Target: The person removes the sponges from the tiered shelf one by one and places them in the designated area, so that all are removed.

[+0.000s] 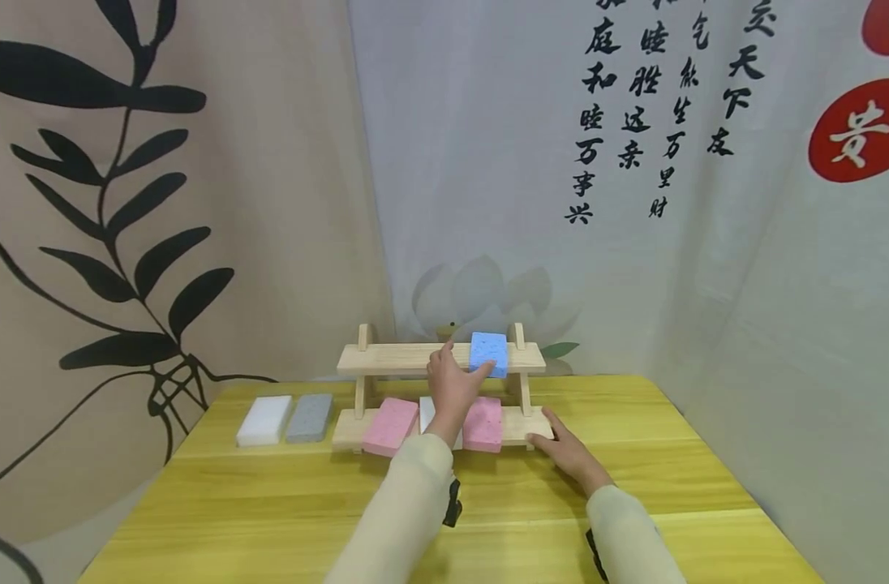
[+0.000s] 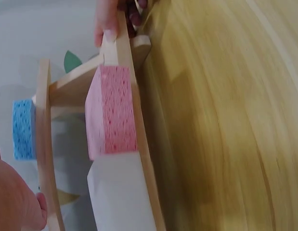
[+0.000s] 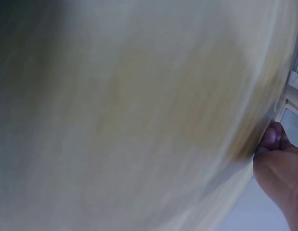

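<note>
A two-tier wooden rack [image 1: 386, 357] stands at the back of the yellow table [image 1: 269, 503]. A blue sponge [image 1: 488, 353] lies on its top shelf. My left hand [image 1: 455, 365] reaches up to that shelf, fingers spread, thumb against the blue sponge's lower left corner. The lower shelf carries two pink sponges [image 1: 389, 426] [image 1: 483, 423] with a white sponge [image 1: 426, 410] between them. My right hand [image 1: 547, 430] holds the right end of the lower shelf. In the left wrist view its fingers [image 2: 105, 24] pinch the board's end, beside a pink sponge [image 2: 110, 110].
A white sponge [image 1: 264, 420] and a grey sponge [image 1: 309, 418] lie side by side on the table left of the rack. Printed cloth hangs close behind the rack and along both sides. The right wrist view is blurred tabletop [image 3: 139, 120].
</note>
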Demonstrator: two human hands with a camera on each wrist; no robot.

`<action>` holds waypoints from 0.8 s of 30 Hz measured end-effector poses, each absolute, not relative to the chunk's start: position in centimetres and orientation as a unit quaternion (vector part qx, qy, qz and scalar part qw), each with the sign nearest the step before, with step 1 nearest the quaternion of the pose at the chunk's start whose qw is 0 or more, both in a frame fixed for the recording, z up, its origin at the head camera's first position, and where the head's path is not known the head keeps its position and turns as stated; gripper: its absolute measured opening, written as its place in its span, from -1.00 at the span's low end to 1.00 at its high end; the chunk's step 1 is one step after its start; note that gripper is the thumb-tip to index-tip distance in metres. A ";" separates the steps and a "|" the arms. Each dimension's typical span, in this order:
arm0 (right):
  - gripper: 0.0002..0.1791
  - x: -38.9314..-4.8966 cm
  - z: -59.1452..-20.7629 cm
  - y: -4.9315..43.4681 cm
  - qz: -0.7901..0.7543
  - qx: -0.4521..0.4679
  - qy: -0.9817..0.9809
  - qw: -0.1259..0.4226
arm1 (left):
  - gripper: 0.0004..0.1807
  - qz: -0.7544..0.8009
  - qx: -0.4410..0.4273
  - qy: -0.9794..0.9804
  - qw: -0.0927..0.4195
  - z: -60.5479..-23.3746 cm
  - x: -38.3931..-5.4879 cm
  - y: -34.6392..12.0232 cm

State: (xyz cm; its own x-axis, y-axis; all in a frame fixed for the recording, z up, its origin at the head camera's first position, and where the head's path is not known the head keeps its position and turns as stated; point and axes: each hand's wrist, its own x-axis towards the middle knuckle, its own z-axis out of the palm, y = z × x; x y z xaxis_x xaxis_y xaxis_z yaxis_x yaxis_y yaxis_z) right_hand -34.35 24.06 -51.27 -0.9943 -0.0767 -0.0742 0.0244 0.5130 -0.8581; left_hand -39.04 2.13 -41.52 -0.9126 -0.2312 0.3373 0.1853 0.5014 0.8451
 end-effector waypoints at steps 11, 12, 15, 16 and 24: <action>-0.03 -34.3 -51.0 24.0 -0.498 -0.024 0.866 0.046 | 0.03 -0.489 0.037 -0.845 0.214 -42.0 -39.2 4.3; -0.03 -34.3 -51.0 24.0 -0.495 -0.024 0.868 0.045 | 0.03 -0.489 0.040 -0.844 0.216 -42.1 -39.2 4.4; -0.03 -34.4 -50.9 23.9 -0.486 -0.018 0.873 0.042 | 0.03 -0.485 0.046 -0.846 0.219 -42.3 -39.5 5.0; -0.03 -34.4 -50.8 23.9 -0.482 -0.016 0.875 0.042 | 0.03 -0.482 0.048 -0.847 0.218 -42.3 -39.6 5.1; -0.05 -34.2 -50.3 23.9 -0.463 -0.008 0.885 0.044 | 0.00 -0.478 0.058 -0.848 0.221 -42.4 -39.6 6.1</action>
State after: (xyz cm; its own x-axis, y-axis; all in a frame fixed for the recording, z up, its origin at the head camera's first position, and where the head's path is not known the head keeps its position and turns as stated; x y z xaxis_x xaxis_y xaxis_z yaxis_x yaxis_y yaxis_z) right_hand -34.22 23.86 -50.34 -0.9959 -0.0558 -0.0706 0.0261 0.5716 -0.8201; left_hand -39.58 6.07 -42.40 -0.8954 -0.3094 0.3203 0.1135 0.5370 0.8359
